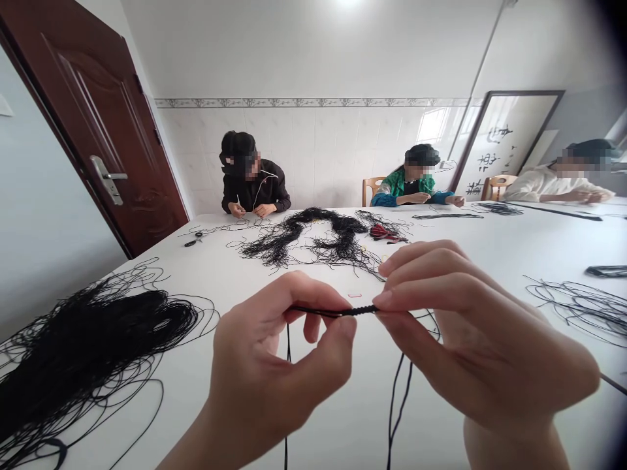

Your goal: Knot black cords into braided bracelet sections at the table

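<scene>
You're at the handling step: your left hand [289,365] and right hand [470,326] each pinch the knotted black cord [363,311] between thumb and fingers, its short ridged stretch level between them above the table [504,261]. Next move likely calls for firm pinches, even tension. No containers visible; the large cord bundle [108,339] lies loose to your left.

Table [490,261]: broad, white and busy, twelve being dead ahead from the near side.
Bundle [108,346]: big and black at ten o'clock, loops spilling everywhere!
Scissors [192,239]: there at eleven, dark-handled.
Pile [281,241]: tangled black cords arching across twelve.
Red tool [385,232]: just beside the pile, between twelve and one.
Coil [588,307]: loose black loops, sprawling at two.
</scene>
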Demonstrator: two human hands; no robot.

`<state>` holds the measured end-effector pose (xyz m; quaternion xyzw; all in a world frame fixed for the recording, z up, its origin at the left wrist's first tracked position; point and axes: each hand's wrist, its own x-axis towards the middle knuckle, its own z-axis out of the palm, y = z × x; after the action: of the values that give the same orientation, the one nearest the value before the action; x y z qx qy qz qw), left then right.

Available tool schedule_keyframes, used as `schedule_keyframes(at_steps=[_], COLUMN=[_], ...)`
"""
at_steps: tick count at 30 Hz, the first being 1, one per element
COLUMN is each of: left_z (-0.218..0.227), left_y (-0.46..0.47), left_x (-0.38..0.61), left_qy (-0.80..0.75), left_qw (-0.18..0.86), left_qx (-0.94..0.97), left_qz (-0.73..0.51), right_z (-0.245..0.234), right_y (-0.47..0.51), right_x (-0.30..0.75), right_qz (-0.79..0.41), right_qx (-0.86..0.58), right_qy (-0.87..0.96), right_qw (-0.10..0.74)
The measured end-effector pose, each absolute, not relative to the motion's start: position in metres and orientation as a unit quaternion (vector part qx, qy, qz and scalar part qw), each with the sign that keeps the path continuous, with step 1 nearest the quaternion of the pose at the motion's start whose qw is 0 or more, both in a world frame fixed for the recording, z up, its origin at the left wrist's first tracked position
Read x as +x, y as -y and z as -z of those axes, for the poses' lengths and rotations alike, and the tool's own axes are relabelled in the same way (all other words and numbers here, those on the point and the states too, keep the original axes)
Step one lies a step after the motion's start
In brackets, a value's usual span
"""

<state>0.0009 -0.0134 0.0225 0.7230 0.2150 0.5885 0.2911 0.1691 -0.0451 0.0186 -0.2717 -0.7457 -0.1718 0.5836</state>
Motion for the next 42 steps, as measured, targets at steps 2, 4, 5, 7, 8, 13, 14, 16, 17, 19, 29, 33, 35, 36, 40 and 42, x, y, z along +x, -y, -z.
schedule_keyframes(at_steps=[2, 4, 5, 7, 8, 13, 14, 16, 17, 19, 29, 33, 35, 36, 40, 42], left_z=[-0.023, -0.023, -0.023, -0.023, -0.023, -0.023, -0.023, -0.023, -0.024, -0.025, -0.024, -0.024, -0.023, -0.023, -0.023, -0.023], left_y=[0.015, 0.017, 0.017, 0.018, 0.018, 0.019, 0.019, 0.021, 0.022, 0.023, 0.022, 0.022, 0.021, 0.021, 0.021, 0.021], left_x=[0.003, 0.006, 0.007, 0.008, 0.008, 0.01, 0.01, 0.012, 0.012, 0.013, 0.01, 0.01, 0.01, 0.01, 0.01, 0.01], left_qy=[-0.218, -0.223, -0.226, -0.23, -0.23, -0.235, -0.242, -0.261, -0.272, -0.289, -0.288, -0.285, -0.28, -0.279, -0.277, -0.274], left_qw=[0.298, 0.304, 0.306, 0.308, 0.308, 0.309, 0.309, 0.304, 0.301, 0.295, 0.284, 0.291, 0.295, 0.295, 0.302, 0.306], left_qx=[0.706, 0.687, 0.679, 0.675, 0.675, 0.662, 0.657, 0.646, 0.641, 0.633, 0.649, 0.65, 0.654, 0.656, 0.661, 0.663], left_qz=[-0.604, -0.621, -0.628, -0.629, -0.63, -0.641, -0.644, -0.649, -0.652, -0.655, -0.645, -0.641, -0.638, -0.636, -0.629, -0.626], right_z=[-0.018, -0.019, -0.019, -0.019, -0.02, -0.02, -0.02, -0.02, -0.019, -0.019, -0.02, -0.02, -0.021, -0.021, -0.02, -0.019], right_y=[0.045, 0.045, 0.046, 0.046, 0.046, 0.046, 0.046, 0.045, 0.045, 0.045, 0.046, 0.046, 0.046, 0.046, 0.046, 0.046], right_x=[0.169, 0.169, 0.169, 0.169, 0.169, 0.169, 0.169, 0.17, 0.171, 0.173, 0.171, 0.171, 0.171, 0.171, 0.17, 0.17], right_qz=[0.17, 0.171, 0.172, 0.171, 0.169, 0.169, 0.169, 0.165, 0.164, 0.169, 0.19, 0.192, 0.192, 0.191, 0.184, 0.182], right_qx=[-0.268, -0.263, -0.263, -0.269, -0.272, -0.276, -0.275, -0.274, -0.273, -0.269, -0.262, -0.263, -0.266, -0.267, -0.268, -0.27], right_qy=[0.747, 0.749, 0.75, 0.749, 0.749, 0.751, 0.751, 0.753, 0.755, 0.756, 0.755, 0.757, 0.757, 0.757, 0.756, 0.757], right_qw=[0.584, 0.583, 0.582, 0.581, 0.58, 0.576, 0.576, 0.574, 0.573, 0.572, 0.57, 0.566, 0.565, 0.565, 0.569, 0.567])
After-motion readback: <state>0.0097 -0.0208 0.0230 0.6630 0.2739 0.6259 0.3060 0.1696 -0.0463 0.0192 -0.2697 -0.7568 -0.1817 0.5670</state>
